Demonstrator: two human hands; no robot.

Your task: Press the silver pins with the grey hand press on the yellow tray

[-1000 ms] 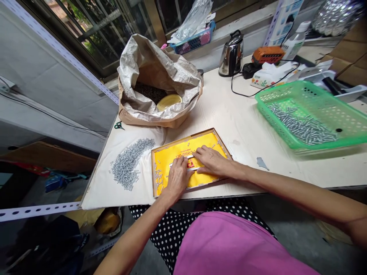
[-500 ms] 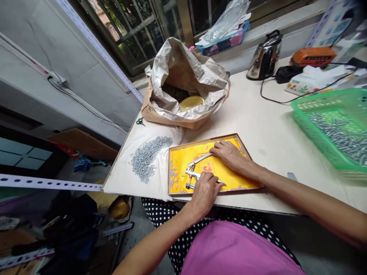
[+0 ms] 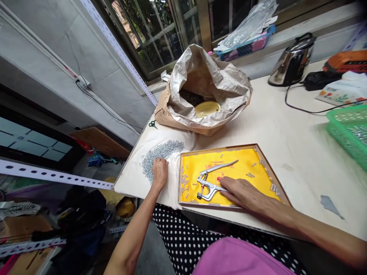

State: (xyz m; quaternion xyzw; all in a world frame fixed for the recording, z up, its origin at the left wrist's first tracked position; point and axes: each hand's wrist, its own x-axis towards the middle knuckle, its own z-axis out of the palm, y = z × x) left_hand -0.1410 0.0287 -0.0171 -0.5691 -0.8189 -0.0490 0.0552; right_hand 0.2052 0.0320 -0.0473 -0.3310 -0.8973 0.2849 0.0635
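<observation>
A shallow wooden tray (image 3: 260, 152) with a yellow lining lies at the table's near edge. Metal snap pliers (image 3: 213, 178) lie open in it among several small metal pins. My right hand (image 3: 243, 192) rests flat on the lining, fingertips touching the lower handle of the pliers, fingers stretched out. My left hand (image 3: 159, 171) is on the heap of small metal pins (image 3: 160, 152) on the white cloth (image 3: 134, 179) left of the tray. Its fingers are curled down into the pins; what they hold is hidden.
A crumpled paper sack (image 3: 206, 88) with dark contents and a yellow bowl (image 3: 207, 109) stands behind the tray. A green basket (image 3: 348, 131) of metal pins is at the right, a kettle (image 3: 291, 61) and cables at the back. Small scissors (image 3: 153, 123) lie at the cloth's far corner.
My left hand left the pliers in the tray and moved left onto the pin heap. My right hand slid down to the pliers' lower handle. The view swung left.
</observation>
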